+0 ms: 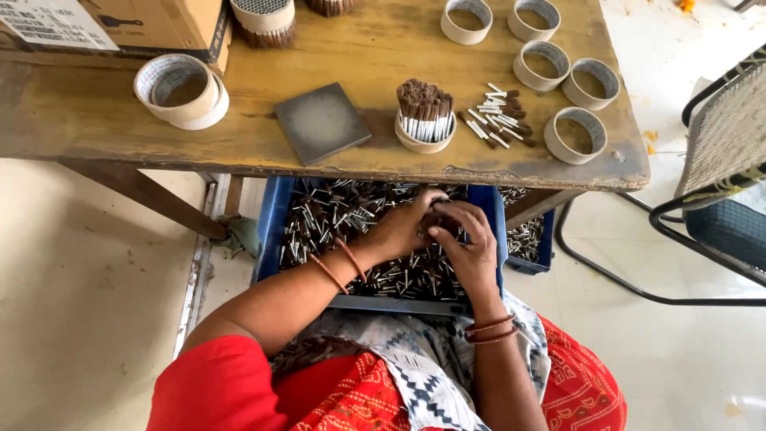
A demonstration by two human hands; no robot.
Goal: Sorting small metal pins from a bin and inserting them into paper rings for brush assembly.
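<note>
My left hand [403, 227] and my right hand [467, 243] meet over a blue crate [275, 219] on my lap, filled with several small brown-tipped white sticks [335, 219]. Both hands close together around a small bundle of these sticks [440, 219]. On the wooden table [367, 48] above the crate, a cardboard ring [424, 136] holds an upright bunch of the same sticks. Loose sticks [499, 116] lie just to its right.
Several empty cardboard rings [576, 136] stand at the table's right end, and stacked rings [179, 92] at its left. A grey square tile [321, 121] lies mid-table. A cardboard box [152, 24] sits back left. A woven chair [722, 168] stands to the right.
</note>
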